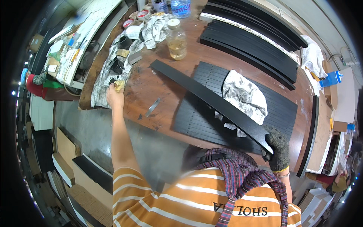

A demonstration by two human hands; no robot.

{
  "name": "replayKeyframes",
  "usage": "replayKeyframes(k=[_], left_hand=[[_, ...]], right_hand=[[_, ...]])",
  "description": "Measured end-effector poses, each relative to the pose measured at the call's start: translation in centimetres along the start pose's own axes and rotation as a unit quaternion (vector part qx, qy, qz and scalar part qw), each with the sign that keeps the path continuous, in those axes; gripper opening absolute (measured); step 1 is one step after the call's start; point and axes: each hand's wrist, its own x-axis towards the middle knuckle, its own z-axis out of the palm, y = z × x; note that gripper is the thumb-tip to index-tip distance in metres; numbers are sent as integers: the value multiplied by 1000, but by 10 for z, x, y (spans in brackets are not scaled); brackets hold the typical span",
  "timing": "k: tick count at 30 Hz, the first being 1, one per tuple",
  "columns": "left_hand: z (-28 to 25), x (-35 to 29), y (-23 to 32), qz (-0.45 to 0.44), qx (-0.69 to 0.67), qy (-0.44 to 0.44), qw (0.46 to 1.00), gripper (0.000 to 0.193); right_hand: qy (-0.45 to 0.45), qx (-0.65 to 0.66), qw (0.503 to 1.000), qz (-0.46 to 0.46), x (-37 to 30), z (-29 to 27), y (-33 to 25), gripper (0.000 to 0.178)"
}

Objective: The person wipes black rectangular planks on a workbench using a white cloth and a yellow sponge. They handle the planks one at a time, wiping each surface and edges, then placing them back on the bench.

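My bare left hand (114, 96) is closed on a small yellowish, sponge-like piece (120, 85) at the left edge of the table, over a stained white cloth (99, 90). Beside it on that cloth stands a small black-smeared cup (117, 66). My right hand (278, 146), in a dark grey knit glove, grips the near end of a long black slat (206, 96). The slat slants up and left across the table, over a row of black slats (200, 123) laid side by side. A crumpled white cloth with black smears (245, 94) lies on those slats, partly behind the held one.
A jar of yellowish liquid (176, 43) stands at the back of the brown table (151, 90), near a clear water bottle (180, 8) and tape rolls (143, 14). More black slats (247, 51) are stacked at the far right. A thin grey strip (152, 107) lies near the front edge.
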Motion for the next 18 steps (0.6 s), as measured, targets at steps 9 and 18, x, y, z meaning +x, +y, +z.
replayKeyframes(k=[9,18], left_hand=[[-1,-76,142,115,-443,-65,887,47],[-54,-178,209,169,-520,-180,818,51]], right_hand=[[8,229,950,210,12,-3,-2,36],[10,193,965,175,21,-12,12,35]])
